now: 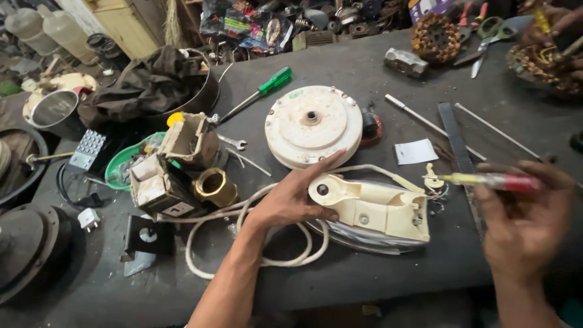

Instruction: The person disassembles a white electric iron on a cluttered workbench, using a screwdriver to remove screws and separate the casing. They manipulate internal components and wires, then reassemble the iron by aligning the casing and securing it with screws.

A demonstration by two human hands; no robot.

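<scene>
A dark grey workbench (364, 79), scuffed and dusty, fills the view, crowded with parts in a cluttered repair shop. Near its front edge lies a cream iron (370, 212), opened at the back so small wires show, its white cord (243, 222) looping off to the left. The left hand (291, 200) rests flat on the iron's nose end, fingers spread, gripping nothing. The right hand (525, 225), blurred, is closed around a screwdriver (486, 180) with a red and yellow handle, its tip just at the iron's rear wiring.

Behind the iron sits a round white fan housing (313, 124). A green-handled screwdriver (261, 90) and a small spanner (234, 143) lie to its left, beside a brass fitting (214, 185) and two grimy box-shaped parts (161, 182). A pan holding dark cloth (152, 82) stands at the back left. To the right are a white paper scrap (416, 152), thin metal rods (425, 121) and a flat dark bar (456, 136). Along the far edge are a copper-wound motor core (434, 36) and scissors (495, 33). Another person's hand (555, 27) works at the top right corner.
</scene>
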